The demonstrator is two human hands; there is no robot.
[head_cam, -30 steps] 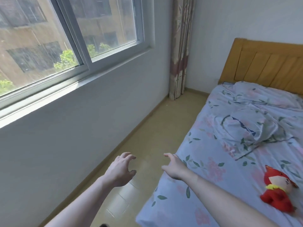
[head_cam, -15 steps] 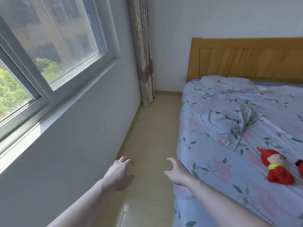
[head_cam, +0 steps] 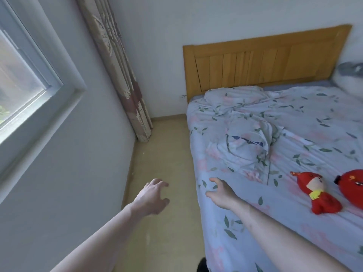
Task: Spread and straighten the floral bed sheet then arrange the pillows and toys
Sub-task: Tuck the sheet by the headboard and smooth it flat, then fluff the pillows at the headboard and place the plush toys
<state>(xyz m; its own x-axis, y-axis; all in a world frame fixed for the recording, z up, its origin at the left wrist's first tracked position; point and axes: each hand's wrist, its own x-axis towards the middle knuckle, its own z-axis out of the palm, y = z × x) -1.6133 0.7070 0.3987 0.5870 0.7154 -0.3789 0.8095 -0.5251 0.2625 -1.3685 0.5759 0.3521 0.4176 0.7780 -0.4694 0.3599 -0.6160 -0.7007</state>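
Note:
A pale blue floral bed sheet covers the bed, bunched into a rumpled heap near the left side and wrinkled by the headboard. A small red plush doll lies on the sheet at the right, with a second red plush toy beside it, cut off by the frame edge. My left hand hovers over the floor with fingers loosely curled, holding nothing. My right hand reaches over the bed's left edge, fingers relaxed, empty. A grey and white pillow shows at the far right.
A wooden headboard stands against the back wall. A narrow strip of beige floor runs between the bed and the window wall. A patterned curtain hangs in the corner, and the window is at the left.
The view has turned right and toward the bed; the second red toy and the pillow have come into sight. Both hands stay raised and empty, drifting toward the bed's edge.

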